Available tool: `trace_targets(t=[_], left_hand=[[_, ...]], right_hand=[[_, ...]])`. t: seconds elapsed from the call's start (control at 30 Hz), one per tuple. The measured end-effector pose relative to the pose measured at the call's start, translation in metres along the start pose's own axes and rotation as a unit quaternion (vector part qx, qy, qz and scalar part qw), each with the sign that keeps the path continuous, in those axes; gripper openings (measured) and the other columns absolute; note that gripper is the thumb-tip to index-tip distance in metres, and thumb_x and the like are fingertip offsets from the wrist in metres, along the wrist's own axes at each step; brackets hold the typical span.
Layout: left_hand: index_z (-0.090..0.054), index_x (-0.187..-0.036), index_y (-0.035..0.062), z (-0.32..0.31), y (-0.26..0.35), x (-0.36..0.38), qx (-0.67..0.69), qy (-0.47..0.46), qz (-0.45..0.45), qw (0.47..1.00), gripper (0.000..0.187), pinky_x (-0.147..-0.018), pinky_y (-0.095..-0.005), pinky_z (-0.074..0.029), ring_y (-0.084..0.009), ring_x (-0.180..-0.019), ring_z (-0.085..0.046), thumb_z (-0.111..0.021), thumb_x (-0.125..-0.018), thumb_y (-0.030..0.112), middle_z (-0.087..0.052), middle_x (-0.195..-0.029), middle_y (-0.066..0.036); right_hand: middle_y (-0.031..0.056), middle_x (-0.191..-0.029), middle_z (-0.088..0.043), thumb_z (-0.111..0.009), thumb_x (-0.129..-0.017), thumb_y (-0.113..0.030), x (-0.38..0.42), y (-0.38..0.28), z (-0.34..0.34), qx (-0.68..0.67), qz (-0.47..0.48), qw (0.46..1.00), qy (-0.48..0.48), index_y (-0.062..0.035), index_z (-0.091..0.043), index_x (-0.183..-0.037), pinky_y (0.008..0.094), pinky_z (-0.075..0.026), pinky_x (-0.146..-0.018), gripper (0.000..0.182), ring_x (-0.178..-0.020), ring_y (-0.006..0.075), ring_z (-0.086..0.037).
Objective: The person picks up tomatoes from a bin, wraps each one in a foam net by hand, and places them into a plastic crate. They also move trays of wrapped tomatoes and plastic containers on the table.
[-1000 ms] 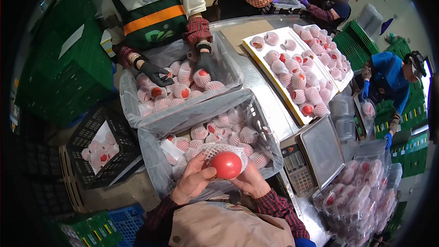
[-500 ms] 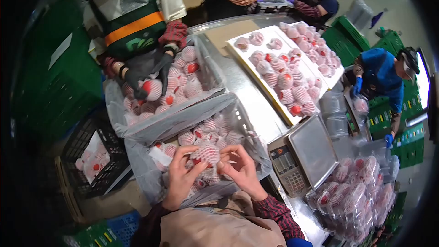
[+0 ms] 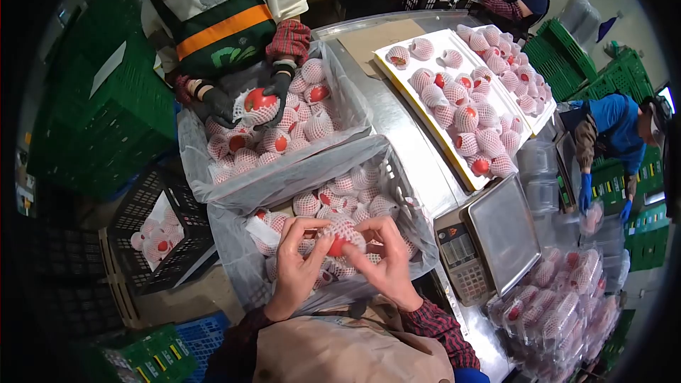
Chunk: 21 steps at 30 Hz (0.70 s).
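Note:
A red tomato in a white foam net (image 3: 342, 235) is held between my two hands, above a crate lined with grey plastic (image 3: 237, 259). My left hand (image 3: 298, 259) grips it from the left, with thumb and fingers bent around the net. From the right, my right hand (image 3: 383, 259) holds it, its thumb on the bare red skin. Below lie several more netted tomatoes (image 3: 306, 204), partly hidden by my hands. A white piece of paper or foam (image 3: 264, 230) rests at the crate's left side.
Opposite, a black-gloved co-worker holds a netted tomato (image 3: 259, 101) over a second lined crate (image 3: 277, 167). A scale (image 3: 496, 234), white trays of netted tomatoes (image 3: 404, 92) and filled clear packs (image 3: 553, 298) stand right. A black crate (image 3: 124, 241) is left. Another person (image 3: 603, 135) works far right.
The tomato has turned in my hands, showing more red skin, and my right thumb has moved onto it. The co-worker's tomato now shows more red. The whole view has shifted slightly.

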State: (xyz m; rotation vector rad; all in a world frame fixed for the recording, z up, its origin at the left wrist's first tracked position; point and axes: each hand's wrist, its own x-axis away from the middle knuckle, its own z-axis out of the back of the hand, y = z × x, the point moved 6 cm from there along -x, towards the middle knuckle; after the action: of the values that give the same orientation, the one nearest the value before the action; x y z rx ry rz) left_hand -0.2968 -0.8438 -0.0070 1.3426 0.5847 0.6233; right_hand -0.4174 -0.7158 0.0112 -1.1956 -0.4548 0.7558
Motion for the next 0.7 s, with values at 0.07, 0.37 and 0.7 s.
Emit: trace_targets(t=[0.07, 0.37, 0.7], left_hand=[[-0.065, -0.116, -0.0028, -0.001, 0.002, 0.000, 0.001, -0.008, -0.002, 1.000, 0.020, -0.093, -0.0304, -0.049, -0.0175, -0.102, -0.061, -0.066, -0.098, 0.006, -0.059, -0.111, -0.010], [-0.063, -0.117, -0.0035, -0.002, -0.010, 0.008, 0.137, -0.018, 0.114, 0.984, 0.019, -0.095, -0.0288, -0.049, -0.0142, -0.106, -0.060, -0.064, -0.100, 0.005, -0.056, -0.116, -0.009], [-0.047, -0.130, 0.0035, -0.015, -0.029, 0.008, 0.365, -0.051, 0.214, 0.905, 0.029, -0.086, -0.0291, -0.056, -0.0119, -0.101, -0.063, -0.047, -0.102, -0.003, -0.060, -0.115, -0.008]], right_hand=[[0.0022, -0.098, -0.062, -0.064, -0.103, -0.010, 0.002, 0.024, 0.000, -0.077, -0.036, 0.996, 0.006, 0.0007, -0.061, -0.107, 0.0238, -0.052, -0.077, 0.012, -0.089, 0.0072, -0.061], [0.0053, -0.097, -0.065, -0.064, -0.102, -0.013, 0.008, 0.025, 0.004, -0.182, -0.086, 0.980, 0.011, 0.0020, -0.064, -0.103, 0.0263, -0.051, -0.078, 0.015, -0.093, 0.0110, -0.061], [0.0132, -0.130, -0.059, -0.073, -0.091, -0.019, 0.001, 0.005, 0.021, -0.044, 0.088, 0.994, -0.045, -0.0039, -0.070, -0.122, 0.0363, -0.046, -0.101, 0.035, -0.117, 0.0241, -0.059]])
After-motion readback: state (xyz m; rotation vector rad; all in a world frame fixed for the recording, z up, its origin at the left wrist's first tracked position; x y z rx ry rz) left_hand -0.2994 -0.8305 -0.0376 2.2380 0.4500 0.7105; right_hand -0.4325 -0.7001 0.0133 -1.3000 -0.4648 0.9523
